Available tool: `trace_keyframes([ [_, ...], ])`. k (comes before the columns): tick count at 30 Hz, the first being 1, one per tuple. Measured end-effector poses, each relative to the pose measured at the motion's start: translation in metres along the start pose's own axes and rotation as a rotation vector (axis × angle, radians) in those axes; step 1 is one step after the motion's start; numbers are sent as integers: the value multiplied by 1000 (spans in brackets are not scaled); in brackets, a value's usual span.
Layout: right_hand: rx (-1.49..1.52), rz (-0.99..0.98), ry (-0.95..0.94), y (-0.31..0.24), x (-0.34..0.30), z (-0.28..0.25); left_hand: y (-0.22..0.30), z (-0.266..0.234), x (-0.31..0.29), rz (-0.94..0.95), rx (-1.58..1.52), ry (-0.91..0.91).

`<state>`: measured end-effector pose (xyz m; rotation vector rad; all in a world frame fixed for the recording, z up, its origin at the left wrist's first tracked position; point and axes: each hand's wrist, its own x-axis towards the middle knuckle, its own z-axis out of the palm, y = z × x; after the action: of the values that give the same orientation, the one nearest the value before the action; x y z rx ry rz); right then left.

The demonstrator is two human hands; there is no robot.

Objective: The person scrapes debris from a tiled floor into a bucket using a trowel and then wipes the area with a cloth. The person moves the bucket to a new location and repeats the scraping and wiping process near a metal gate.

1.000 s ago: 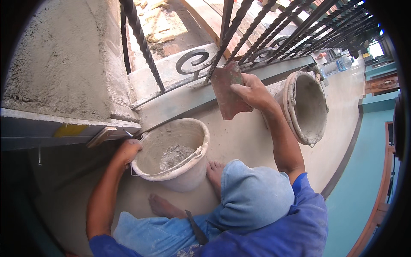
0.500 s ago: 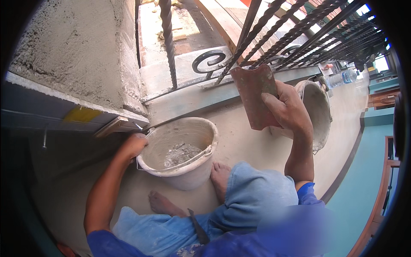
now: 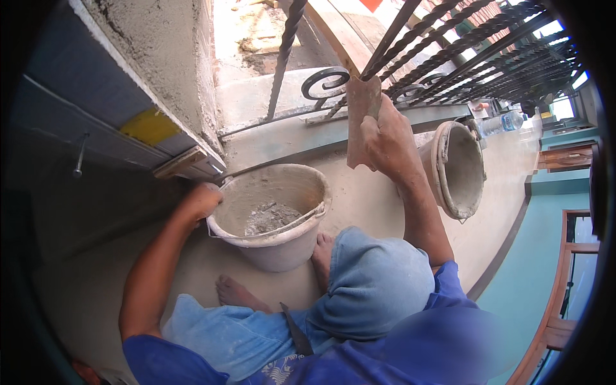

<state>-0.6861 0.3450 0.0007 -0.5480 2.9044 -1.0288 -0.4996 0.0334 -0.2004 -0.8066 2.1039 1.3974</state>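
My left hand [image 3: 204, 199] is closed on the near-left rim of a mortar-crusted bucket [image 3: 276, 247]. At the bottom of that bucket lies a heap of grey crumbly mortar [image 3: 273, 217]. My right hand [image 3: 387, 141] is raised to the right of the bucket, its fingers wrapped round a flat, slightly curved reddish-brown scraper piece [image 3: 363, 119] with a notched edge. That piece stands nearly upright in front of the railing, clear of the bucket. Some of the right hand's fingers are hidden behind it.
A second, tilted bucket [image 3: 463, 170] lies to the right, with a plastic water bottle [image 3: 504, 123] beyond it. Twisted iron railing bars [image 3: 287, 61] cross the top. Rough plastered wall [image 3: 157, 45] and a board edge with a screw [image 3: 80, 156] stand at left. My bare feet flank the first bucket.
My right hand has moved left with the reddish-brown scraper piece, which has turned and shows a narrower face. My left hand stays on the bucket rim. The view has shifted slightly.
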Motion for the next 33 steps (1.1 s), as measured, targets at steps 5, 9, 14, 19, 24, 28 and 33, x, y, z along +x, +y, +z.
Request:
trace_keyframes([
  [5,-121,-127,-167,-11,7,-9,2,-1,-1,-21,-58,-66],
  [9,223,188,-350,7,-4,-30,4,1,-8,-18,-75,-52],
  [14,-31,-15,-430,58,-18,-1,14,7,-26,-136,-277,-102],
  [19,-254,64,-446,82,-21,9,22,11,-55,-93,-318,-223],
  [24,-465,179,-406,125,-34,-6,19,-4,-101,48,-197,-142],
  [28,-573,33,-358,160,-40,10,17,-46,-121,47,-76,-38],
  [33,-571,-136,-370,180,-10,37,-6,-60,-118,-22,5,42],
])
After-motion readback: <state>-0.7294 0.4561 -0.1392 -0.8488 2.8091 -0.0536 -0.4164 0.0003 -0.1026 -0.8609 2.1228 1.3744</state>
